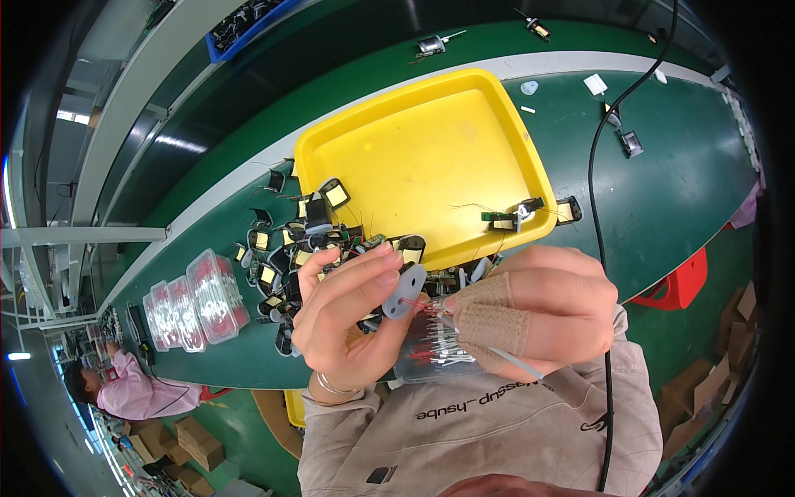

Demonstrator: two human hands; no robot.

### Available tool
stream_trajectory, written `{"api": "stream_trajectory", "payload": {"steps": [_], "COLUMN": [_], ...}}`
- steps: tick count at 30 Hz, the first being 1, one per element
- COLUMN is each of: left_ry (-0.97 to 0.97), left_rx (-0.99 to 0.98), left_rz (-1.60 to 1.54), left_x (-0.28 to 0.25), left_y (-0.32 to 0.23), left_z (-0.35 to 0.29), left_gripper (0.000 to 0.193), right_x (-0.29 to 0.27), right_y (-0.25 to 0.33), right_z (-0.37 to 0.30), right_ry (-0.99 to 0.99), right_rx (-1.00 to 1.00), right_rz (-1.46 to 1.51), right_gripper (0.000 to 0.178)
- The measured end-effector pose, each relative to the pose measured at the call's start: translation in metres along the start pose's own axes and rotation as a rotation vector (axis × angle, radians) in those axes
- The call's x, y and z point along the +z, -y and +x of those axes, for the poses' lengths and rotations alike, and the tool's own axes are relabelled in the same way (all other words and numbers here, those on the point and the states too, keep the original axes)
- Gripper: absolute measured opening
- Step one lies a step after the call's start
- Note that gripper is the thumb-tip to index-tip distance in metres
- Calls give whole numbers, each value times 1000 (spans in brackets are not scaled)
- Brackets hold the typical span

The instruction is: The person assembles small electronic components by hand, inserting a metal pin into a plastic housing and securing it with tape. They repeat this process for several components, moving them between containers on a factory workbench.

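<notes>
Pinching grey disc [405, 291], left hand [348, 319] curled

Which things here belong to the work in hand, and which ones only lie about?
In hand:
left hand, pinching round grey disc
right hand, holding thin metal tool
clear box of red-and-white wire pieces

Lying about:
yellow plastic tray
pile of small black components
black cable
</notes>
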State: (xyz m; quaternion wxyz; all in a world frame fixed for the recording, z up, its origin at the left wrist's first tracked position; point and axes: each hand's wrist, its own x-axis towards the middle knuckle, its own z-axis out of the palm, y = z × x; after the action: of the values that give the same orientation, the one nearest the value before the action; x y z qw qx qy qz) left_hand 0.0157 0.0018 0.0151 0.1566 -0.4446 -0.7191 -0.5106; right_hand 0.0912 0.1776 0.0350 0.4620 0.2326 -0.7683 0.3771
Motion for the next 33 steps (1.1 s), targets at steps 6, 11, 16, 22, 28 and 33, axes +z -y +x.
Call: {"api": "stream_trajectory", "payload": {"steps": [6, 11, 16, 22, 28, 33], "left_ry": [2, 9, 5, 5, 66, 143], "left_rx": [11, 2, -2, -13, 36, -6], "left_rz": [7, -7, -10, -23, 19, -76], "left_x": [0, 1, -1, -3, -7, -9], "left_y": [0, -1, -3, -4, -6, -2], "left_z": [0, 0, -1, -1, 2, 2], "left_gripper": [39, 41, 42, 42, 46, 51], "right_x": [2, 2, 7, 8, 8, -3], "right_y": [-2, -1, -1, 0, -2, -3], "right_z": [-2, -2, -1, -2, -6, 10], "right_ry": [-32, -40, -75, -73, -23, 214], "right_rx": [-24, -48, -66, -80, -48, 495], "right_rz": [7, -13, 12, 30, -24, 221], "right_gripper": [19, 18, 18, 18, 21, 39]}}
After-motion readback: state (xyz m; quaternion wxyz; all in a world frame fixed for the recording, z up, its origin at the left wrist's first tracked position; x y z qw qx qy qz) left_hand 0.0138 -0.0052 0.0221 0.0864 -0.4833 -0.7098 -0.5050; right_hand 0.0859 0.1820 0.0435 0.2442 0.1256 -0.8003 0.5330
